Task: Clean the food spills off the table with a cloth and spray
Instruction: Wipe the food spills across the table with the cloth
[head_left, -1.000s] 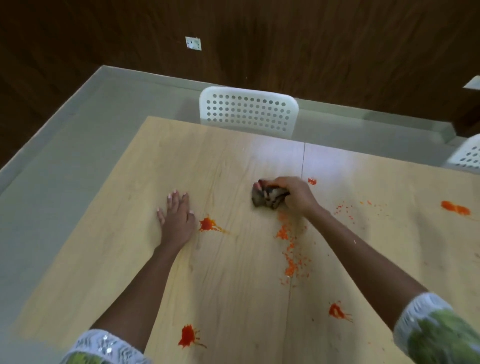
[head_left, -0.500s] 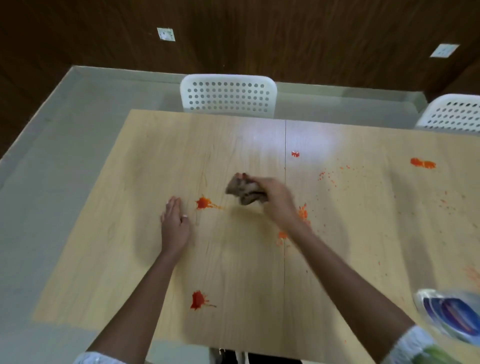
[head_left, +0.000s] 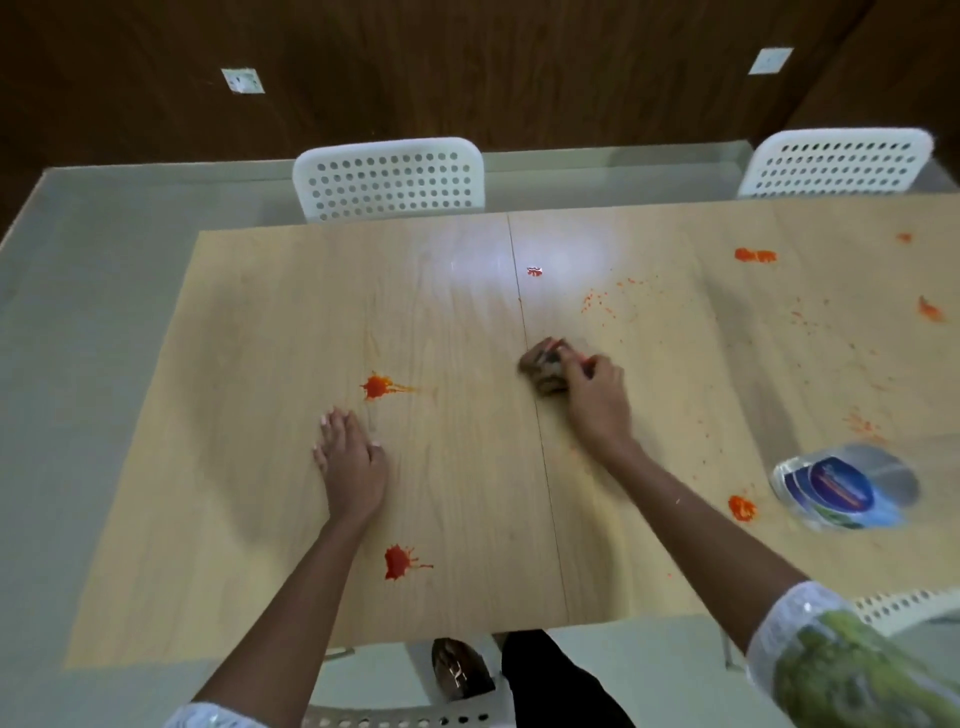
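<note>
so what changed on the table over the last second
The right hand stayed gripped on the cloth and wiped it from the table's left half back across the centre seam. The orange smear beside the seam, below the cloth, is now mostly gone. The left hand stayed flat on the table, and the red splats near it remain.

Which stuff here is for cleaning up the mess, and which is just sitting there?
For cleaning: crumpled brown cloth gripped by the right hand; clear spray bottle with blue label; red-orange food splats; light wooden table.
Just there: white perforated plastic chairs; white wall sockets.
</note>
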